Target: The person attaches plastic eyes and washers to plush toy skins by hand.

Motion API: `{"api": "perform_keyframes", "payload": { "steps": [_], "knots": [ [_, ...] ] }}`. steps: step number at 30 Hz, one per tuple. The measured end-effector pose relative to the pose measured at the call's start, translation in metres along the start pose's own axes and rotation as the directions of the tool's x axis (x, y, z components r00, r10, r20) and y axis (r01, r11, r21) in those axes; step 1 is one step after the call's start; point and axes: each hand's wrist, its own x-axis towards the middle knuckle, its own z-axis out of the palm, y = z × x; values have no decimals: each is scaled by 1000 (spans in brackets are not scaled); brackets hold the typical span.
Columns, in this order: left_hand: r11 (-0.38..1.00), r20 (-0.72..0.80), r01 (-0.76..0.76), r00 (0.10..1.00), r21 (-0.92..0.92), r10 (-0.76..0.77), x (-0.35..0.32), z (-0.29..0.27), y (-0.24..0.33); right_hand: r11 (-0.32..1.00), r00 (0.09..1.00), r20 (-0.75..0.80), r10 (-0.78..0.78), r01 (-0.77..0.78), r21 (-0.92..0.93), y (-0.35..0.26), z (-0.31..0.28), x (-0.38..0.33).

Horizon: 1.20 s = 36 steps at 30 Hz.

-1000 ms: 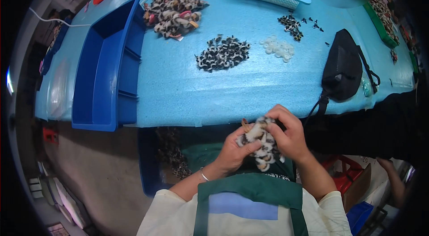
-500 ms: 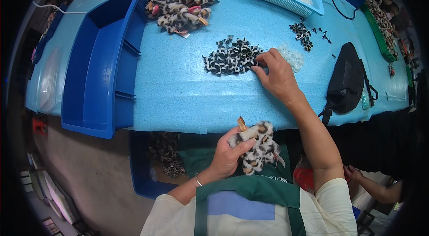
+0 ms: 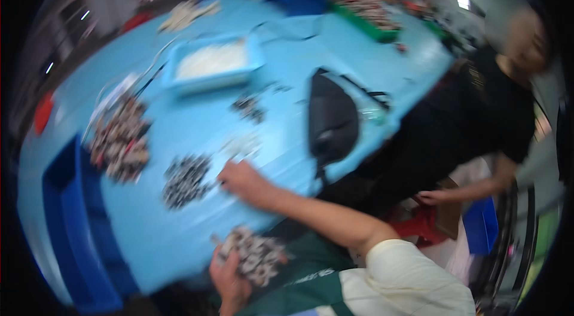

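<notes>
While the left hand [image 3: 229, 277] clamps furry plush [image 3: 257, 256], many parts [image 3: 185, 181] still lie loose beside the right hand [image 3: 248, 184], its grip unclear.

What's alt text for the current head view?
A person's left hand holds a furry piece by a blue table; the right hand is beside a pile of small dark parts. On the table too: bin, furry heap, basket and black bag; a co-worker is at right, all blurred.

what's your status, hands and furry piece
Left hand holding furry piece. Right hand beside black-and-white pile, grip blurred. Black bag off right, not blocking.
</notes>
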Motion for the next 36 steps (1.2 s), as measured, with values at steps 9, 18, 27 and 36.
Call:
{"api": "perform_keyframes", "payload": {
  "steps": [9,18,27,36],
  "knots": [
    [989,93,110,989,100,-119,18,27,-14,541,957,64,284,-215,813,-54,-106,-87],
    [959,214,283,936,12,-279,5,30,-9,325,895,206,396,-347,880,-74,-65,-111],
    [977,65,212,975,33,-214,0,47,-28,136,846,206,493,-308,941,-67,-60,-123],
    [980,41,163,985,118,-168,4,48,-32,391,889,93,449,-288,874,-72,-68,-123]
  ]
}}
